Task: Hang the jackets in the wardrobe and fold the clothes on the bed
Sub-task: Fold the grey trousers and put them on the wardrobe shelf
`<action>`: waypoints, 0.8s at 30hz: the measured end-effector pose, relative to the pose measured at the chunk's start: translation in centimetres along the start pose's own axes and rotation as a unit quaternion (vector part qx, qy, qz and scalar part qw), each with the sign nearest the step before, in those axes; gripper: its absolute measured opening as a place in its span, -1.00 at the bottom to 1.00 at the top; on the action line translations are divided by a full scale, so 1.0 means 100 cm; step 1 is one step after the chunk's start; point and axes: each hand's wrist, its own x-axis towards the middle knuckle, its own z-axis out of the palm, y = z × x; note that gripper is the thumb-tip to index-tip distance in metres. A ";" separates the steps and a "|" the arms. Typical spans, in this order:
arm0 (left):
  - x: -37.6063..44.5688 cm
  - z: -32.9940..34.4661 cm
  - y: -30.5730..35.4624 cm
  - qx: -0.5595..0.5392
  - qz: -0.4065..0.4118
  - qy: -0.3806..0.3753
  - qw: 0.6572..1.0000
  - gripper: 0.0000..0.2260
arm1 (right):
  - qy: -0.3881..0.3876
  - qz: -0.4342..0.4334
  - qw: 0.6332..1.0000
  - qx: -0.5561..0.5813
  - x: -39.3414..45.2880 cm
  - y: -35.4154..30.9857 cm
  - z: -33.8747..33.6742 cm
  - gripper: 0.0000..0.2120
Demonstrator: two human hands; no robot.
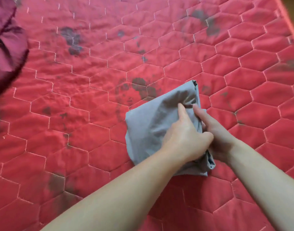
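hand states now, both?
Left hand: grips the grey cloth.
Right hand: grips the same cloth's right edge.

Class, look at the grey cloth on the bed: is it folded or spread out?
Folded. The grey cloth lies as a compact, layered bundle on the bed, stacked edges showing along its right side, with both hands on it.

Grey folded garment [152,124]; red hexagon-quilted bedcover [93,67], dark blotches; maroon cloth [6,47].
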 end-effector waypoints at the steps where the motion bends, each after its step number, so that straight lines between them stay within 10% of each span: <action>1: 0.002 0.011 0.001 -0.005 0.001 -0.018 1.000 -0.14 | 0.026 0.021 0.999 -0.029 -0.001 0.000 -0.012 -0.59; 5: -0.002 0.027 -0.020 -0.031 0.068 -0.023 0.997 -0.47 | 0.093 0.047 0.994 -0.035 0.005 0.020 -0.053 -0.81; 9: -0.004 0.008 -0.067 0.068 0.153 0.142 0.976 -0.67 | 0.123 0.004 0.992 -0.030 0.013 0.041 -0.069 -0.80; 15: 0.000 -0.019 -0.130 -0.076 -0.100 0.246 0.961 -0.52 | 0.185 -0.006 0.978 -0.096 0.021 0.057 -0.079 -0.83; 24: 0.022 -0.021 -0.134 -0.214 -0.131 0.271 0.929 -0.65 | 0.312 -0.039 0.892 -0.325 0.024 0.066 -0.070 -0.62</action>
